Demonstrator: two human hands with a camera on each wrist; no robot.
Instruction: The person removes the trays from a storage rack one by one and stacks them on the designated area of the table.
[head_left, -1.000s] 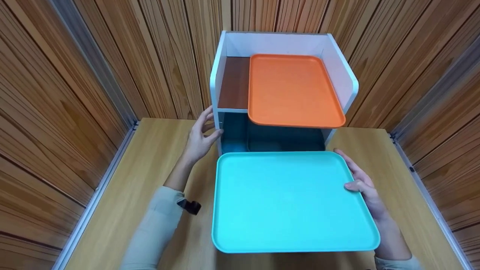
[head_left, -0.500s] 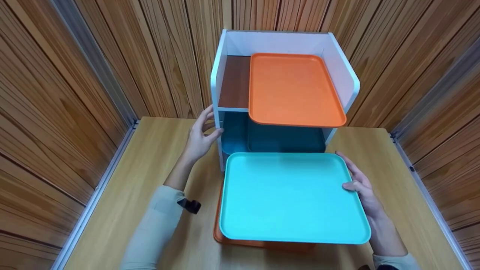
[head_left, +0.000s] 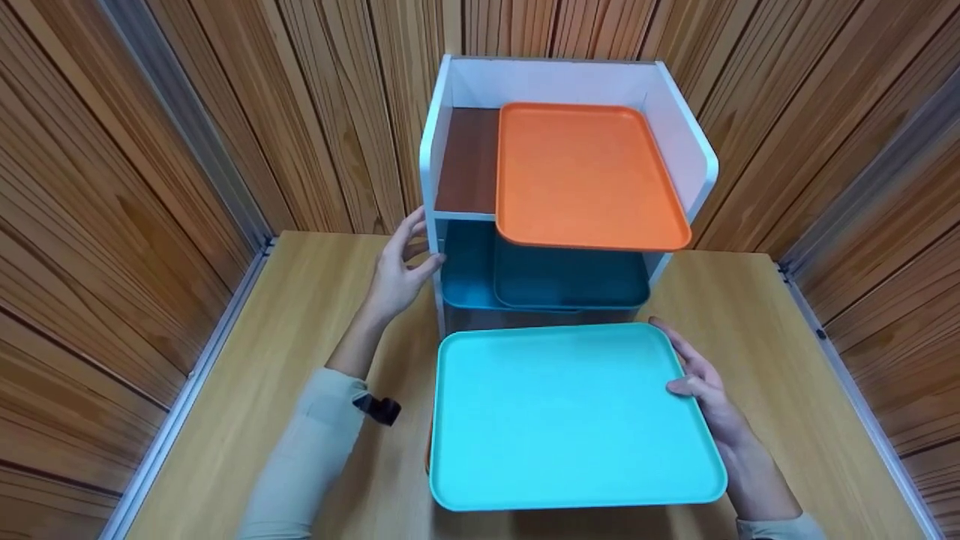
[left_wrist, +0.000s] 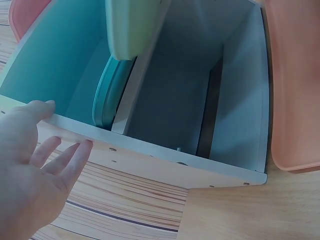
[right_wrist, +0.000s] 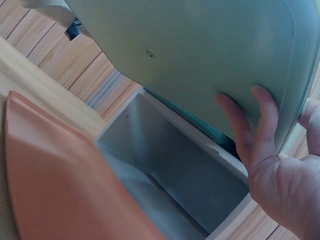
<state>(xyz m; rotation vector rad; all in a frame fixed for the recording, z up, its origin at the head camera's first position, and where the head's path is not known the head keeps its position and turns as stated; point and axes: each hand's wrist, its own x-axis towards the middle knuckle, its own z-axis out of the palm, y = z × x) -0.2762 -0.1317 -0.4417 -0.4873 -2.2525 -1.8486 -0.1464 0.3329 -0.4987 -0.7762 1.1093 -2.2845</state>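
My right hand (head_left: 697, 382) grips the right rim of a light cyan tray (head_left: 562, 420), thumb on top and fingers underneath, as the right wrist view shows on the tray's underside (right_wrist: 200, 60). The tray hangs level over the table, in front of a white shelf unit (head_left: 431, 150). A sliver of orange shows beneath its left edge. My left hand (head_left: 401, 270) rests on the unit's left side panel (left_wrist: 165, 165), fingers straight and thumb at the front edge. An orange tray (head_left: 585, 172) lies on the top shelf, jutting forward. Darker teal trays (head_left: 570, 281) sit on the shelf below.
The wooden table (head_left: 300, 337) is boxed in by wood-panelled walls on the left, right and back, with metal strips along its side edges. The shelf unit stands at the table's back middle. A brown shelf board (head_left: 466, 161) shows left of the orange tray.
The cyan tray has dropped lower toward the table and drawn slightly back from the shelf, baring the teal trays behind it. My left hand has stayed on the side panel.
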